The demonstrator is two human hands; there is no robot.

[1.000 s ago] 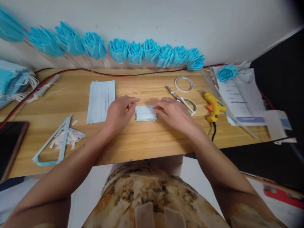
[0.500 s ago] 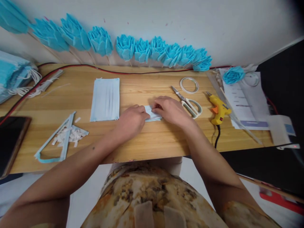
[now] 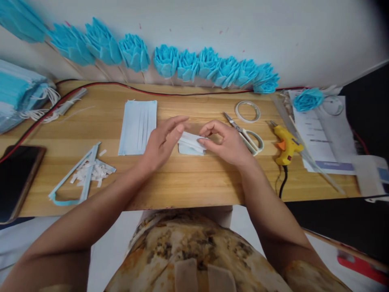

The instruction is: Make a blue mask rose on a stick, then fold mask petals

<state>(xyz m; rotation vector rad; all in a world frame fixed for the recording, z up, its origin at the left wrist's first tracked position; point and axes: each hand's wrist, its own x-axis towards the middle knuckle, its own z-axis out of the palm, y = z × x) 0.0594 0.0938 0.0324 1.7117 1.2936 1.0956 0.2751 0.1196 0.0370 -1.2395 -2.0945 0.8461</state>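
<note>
Handling a folded white piece (image 3: 191,139) over a pale-blue layer (image 3: 190,151) on the table (image 3: 182,186): right hand (image 3: 226,144) pinching one end, left hand (image 3: 161,144) loosely open by the other; blue flowers (image 3: 208,63) look done, this piece and the flat mask (image 3: 133,125) don't.

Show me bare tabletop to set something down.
Bare wood: between the folded pieces and the near table edge, and farther back between the pleated mask and scissors. Crowded: right end, glue gun and papers; left end, phone and scraps.

White fabric piece (image 3: 191,140), creased, slanted 10-to-4 o'clock, mid-view, partly covering pale-blue piece (image 3: 191,150), visible at 6 o'clock
</note>
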